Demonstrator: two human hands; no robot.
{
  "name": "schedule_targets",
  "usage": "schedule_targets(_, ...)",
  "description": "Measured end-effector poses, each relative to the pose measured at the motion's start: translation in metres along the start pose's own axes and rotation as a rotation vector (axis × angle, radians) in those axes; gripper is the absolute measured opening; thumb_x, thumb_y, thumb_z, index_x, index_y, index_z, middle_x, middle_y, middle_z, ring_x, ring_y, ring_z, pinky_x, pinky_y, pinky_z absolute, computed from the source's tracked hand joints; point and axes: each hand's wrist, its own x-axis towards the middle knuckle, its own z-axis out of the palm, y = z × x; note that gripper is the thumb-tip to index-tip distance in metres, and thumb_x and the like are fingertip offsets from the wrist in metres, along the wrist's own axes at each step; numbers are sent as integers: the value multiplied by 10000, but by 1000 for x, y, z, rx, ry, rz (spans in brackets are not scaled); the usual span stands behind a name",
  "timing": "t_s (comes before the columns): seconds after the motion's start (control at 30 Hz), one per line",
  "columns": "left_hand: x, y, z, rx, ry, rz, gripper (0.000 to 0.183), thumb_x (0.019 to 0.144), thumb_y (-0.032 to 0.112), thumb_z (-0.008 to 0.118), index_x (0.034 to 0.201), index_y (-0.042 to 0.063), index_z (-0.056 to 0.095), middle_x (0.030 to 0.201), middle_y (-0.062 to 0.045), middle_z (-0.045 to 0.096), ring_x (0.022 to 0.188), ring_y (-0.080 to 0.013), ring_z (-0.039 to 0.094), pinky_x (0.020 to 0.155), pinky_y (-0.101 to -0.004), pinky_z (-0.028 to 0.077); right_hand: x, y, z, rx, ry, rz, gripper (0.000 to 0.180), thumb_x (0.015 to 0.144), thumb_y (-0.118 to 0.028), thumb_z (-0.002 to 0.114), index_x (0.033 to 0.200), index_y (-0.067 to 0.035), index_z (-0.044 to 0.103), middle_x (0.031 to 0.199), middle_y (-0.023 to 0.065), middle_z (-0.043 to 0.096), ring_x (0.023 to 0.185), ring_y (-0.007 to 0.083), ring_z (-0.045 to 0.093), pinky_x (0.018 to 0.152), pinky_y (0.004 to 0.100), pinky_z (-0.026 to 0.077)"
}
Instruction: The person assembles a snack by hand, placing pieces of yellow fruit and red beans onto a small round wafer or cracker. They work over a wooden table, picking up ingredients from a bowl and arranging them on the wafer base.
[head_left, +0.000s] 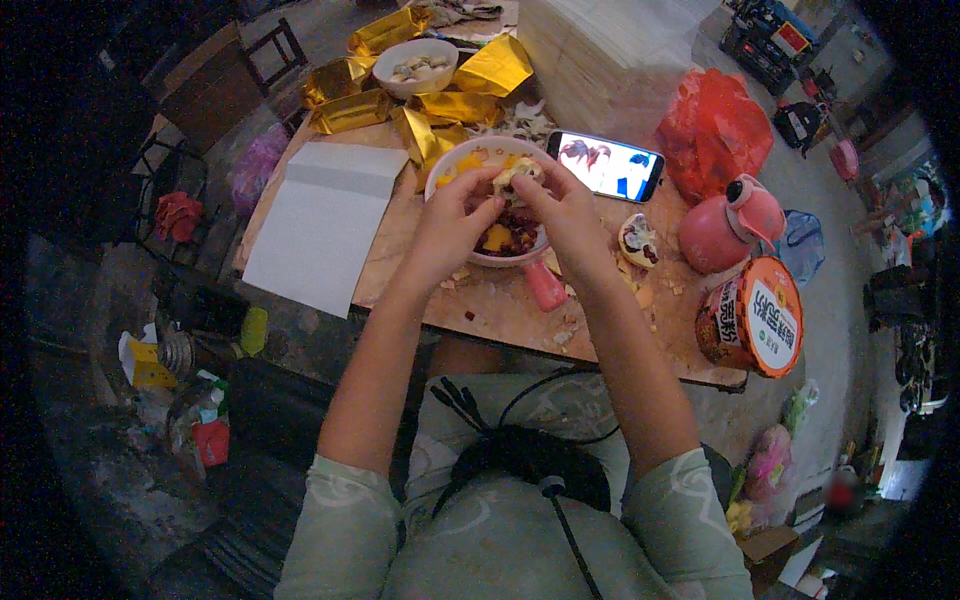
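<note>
My left hand (459, 217) and my right hand (564, 214) both grip a piece of pomegranate (516, 180), fingertips close together around it. They hold it over a white bowl (499, 262) with a pink handle (545, 285). Dark red seeds (517, 234) and orange-yellow pieces of food lie in the bowl. Another pomegranate piece (638, 241), with some red seeds in its pale pith, rests on the wooden table (480, 300) to the right of my right hand. Scraps of peel are scattered around the handle.
A phone (607, 166) with a lit screen lies behind the bowl. At the right stand a pink jug (712, 236), an instant noodle tub (750, 319) and a red plastic bag (716, 135). White sheets (322, 225), gold foil paper pieces (351, 112) and a second bowl (401, 86) are at the left and back.
</note>
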Motion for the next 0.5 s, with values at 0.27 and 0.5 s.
schedule_targets(0.27, 0, 1, 2, 96, 17, 17, 292, 810, 138, 553, 1064, 0, 510, 883, -81, 586, 807, -141, 564, 714, -251, 453, 2, 6, -2, 16, -59, -89, 340, 814, -160, 562, 1123, -36, 493, 946, 54, 562, 820, 108, 544, 718, 229, 458)
schedule_targets(0.5, -4, 7, 8, 181, 124, 28, 280, 859, 252, 483, 941, -4, 565, 789, -76, 603, 720, -131, 554, 626, -259, 436, -6, -11, -5, 232, -202, 145, 282, 819, -204, 556, 1041, -32, 527, 932, 28, 563, 855, 109, 520, 757, 275, 436)
